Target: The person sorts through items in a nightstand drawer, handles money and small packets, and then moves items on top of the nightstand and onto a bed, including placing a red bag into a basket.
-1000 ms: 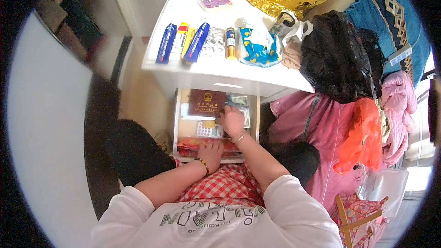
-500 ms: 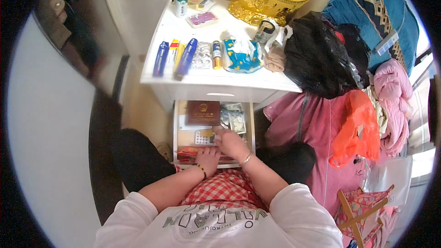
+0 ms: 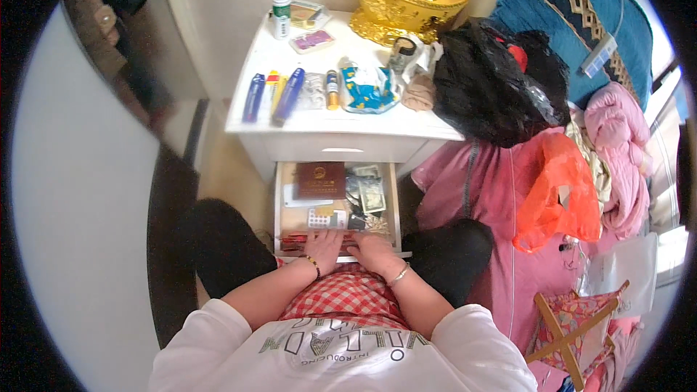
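Nearest us, below the red-checked cloth's (image 3: 341, 301) upper edge as we look down, both hands meet at the front of the open drawer (image 3: 279, 207). The left hand (image 3: 324, 247) lies over the red packets (image 3: 293, 239), its fingers stretched forward with narrow gaps between them. The right hand (image 3: 376, 252) is just beside it, fingers bent toward the packets' right end; its tips are small and partly hidden, so we cannot tell whether they pinch anything. The packets lie across the drawer's front end, just inside its front panel.

For good handling here, we would let the left hand steady the packets with light, flat pressure and have the right work from their free end, lifting by an edge rather than creasing the middle. We would also keep the knuckles clear of the drawer's rim.

Farther in, we find a white keypad device (image 3: 319, 218), then a maroon booklet (image 3: 321, 181), with a clear packet (image 3: 372, 197) to its right. Beyond, on the white cabinet (image 3: 290, 147), stand a tissue pack (image 3: 369, 93) and a spray bottle (image 3: 282, 16).
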`<state>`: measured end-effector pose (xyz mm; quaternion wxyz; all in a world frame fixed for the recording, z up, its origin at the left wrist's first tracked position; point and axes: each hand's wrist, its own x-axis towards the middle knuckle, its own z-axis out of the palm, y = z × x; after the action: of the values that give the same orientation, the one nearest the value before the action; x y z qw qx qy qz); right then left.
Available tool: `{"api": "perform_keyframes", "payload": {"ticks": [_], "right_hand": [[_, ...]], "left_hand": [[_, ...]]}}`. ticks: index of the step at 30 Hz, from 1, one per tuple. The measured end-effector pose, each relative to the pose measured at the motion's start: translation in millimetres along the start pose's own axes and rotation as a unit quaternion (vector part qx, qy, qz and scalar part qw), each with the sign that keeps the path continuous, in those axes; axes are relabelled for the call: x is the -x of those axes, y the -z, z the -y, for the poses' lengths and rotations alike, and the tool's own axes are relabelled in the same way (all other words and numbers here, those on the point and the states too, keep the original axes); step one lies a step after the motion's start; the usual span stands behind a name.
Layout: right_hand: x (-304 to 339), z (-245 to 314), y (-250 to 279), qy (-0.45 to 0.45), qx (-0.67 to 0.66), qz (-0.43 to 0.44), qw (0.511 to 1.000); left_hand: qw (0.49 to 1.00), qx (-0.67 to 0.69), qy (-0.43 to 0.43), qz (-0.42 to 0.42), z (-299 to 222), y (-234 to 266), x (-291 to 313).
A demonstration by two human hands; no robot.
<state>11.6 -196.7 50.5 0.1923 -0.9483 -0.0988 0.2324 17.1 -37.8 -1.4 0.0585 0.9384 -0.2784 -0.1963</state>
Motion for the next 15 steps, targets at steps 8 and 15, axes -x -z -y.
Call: {"api": "perform_keyframes", "payload": {"ticks": [8,15], "right_hand": [[2.9,8.6,-5.5,0.053,0.082,0.038,0.994],[-4.8,9.7,-28.7,0.042,0.178,-0.008,0.983]], "left_hand": [[0.999,0.018,0.003,-0.029,8.3,-5.6,6.7],[0.998,0.000,0.000,-0.062,10.3,-9.6,3.1]]}}
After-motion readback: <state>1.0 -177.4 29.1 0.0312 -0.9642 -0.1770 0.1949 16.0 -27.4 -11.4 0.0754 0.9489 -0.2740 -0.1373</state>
